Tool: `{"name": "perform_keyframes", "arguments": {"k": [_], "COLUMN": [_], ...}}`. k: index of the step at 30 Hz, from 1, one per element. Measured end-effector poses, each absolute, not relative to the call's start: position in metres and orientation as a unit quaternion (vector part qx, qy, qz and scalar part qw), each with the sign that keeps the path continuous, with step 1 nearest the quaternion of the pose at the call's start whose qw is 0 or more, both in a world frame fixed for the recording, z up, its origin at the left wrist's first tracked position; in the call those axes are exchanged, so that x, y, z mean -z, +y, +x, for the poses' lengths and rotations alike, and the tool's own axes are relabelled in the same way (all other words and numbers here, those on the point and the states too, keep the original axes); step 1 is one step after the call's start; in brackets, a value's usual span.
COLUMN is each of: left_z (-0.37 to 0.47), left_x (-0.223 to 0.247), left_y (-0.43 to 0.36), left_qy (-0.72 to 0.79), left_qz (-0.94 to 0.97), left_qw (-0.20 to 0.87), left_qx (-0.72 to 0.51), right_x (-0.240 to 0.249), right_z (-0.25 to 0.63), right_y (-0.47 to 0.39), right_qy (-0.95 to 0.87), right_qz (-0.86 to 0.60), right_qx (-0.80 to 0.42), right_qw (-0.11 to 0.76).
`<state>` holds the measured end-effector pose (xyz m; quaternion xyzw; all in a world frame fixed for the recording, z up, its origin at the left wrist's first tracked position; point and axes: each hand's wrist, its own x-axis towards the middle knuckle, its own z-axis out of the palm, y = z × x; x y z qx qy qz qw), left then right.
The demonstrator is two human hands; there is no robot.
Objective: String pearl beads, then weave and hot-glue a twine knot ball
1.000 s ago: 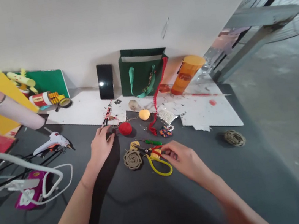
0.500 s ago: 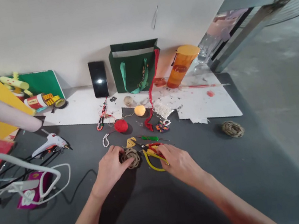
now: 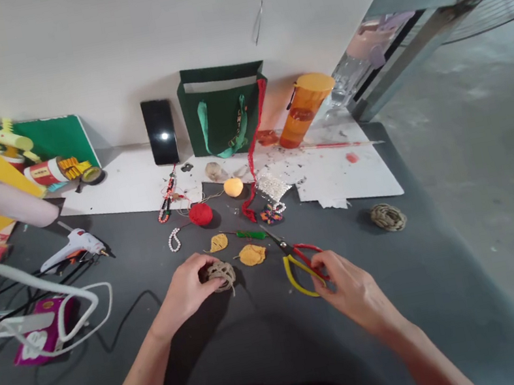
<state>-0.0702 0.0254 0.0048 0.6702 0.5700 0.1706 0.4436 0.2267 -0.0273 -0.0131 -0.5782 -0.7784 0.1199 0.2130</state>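
My left hand is closed on a grey-brown crocheted flower, its thumb and fingers pinching the left side. A short yarn end hangs from the flower's lower edge. To the right, my right hand grips the handles of a pair of scissors, one loop red and one yellow. The scissor blades point up and left, away from me. Between the hands lies a mustard crocheted leaf, with a smaller mustard leaf just beyond it. Behind these rests a green-handled crochet hook.
A second brown crocheted flower lies at the right. Farther back are a red yarn ball, an orange-yellow ball, a phone, a green bag and an orange bottle. A glue gun and cables are at left.
My right hand has moved right with the scissors, away from the flower, uncovering the larger mustard leaf. The flower has tilted in my left hand. The whole view has shifted slightly.
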Motion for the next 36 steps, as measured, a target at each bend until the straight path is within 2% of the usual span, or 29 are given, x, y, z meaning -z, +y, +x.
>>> {"name": "perform_keyframes", "arguments": {"k": [3, 9, 11, 15, 20, 22, 27, 29, 36], "left_z": [-0.069, -0.057, -0.049, -0.038, -0.053, -0.063, -0.076, -0.077, -0.075], "left_x": [-0.006, -0.010, -0.010, -0.002, 0.001, -0.003, -0.005, -0.003, 0.006], "left_y": [0.026, 0.030, 0.032, 0.034, 0.043, 0.048, 0.055, 0.055, 0.051], "left_qy": [0.564, 0.527, 0.522, 0.517, 0.518, 0.536, 0.576, 0.576, 0.525], "left_qz": [0.634, 0.448, 0.432, 0.476, 0.481, 0.455, 0.400, 0.391, 0.339], "left_qw": [0.490, 0.679, 0.694, 0.676, 0.661, 0.648, 0.624, 0.629, 0.703], "left_qx": [-0.199, -0.248, -0.242, -0.223, -0.252, -0.292, -0.345, -0.347, -0.340], "right_x": [0.020, 0.011, -0.003, -0.018, -0.006, -0.001, 0.014, 0.018, 0.000], "right_z": [0.243, 0.239, 0.216, 0.159, 0.138, 0.135, 0.113, 0.106, 0.136], "right_y": [-0.033, -0.031, -0.026, -0.008, 0.018, 0.028, 0.057, 0.066, 0.043], "right_qy": [-0.766, -0.771, -0.765, -0.759, -0.732, -0.753, -0.858, -0.871, -0.845], "right_qz": [-0.601, -0.604, -0.595, -0.505, -0.507, -0.505, -0.467, -0.459, -0.477], "right_qx": [-0.106, -0.100, -0.098, -0.255, -0.239, -0.222, -0.102, -0.081, -0.132], "right_qw": [0.205, 0.177, 0.229, 0.322, 0.387, 0.359, 0.187, 0.154, 0.201]}}
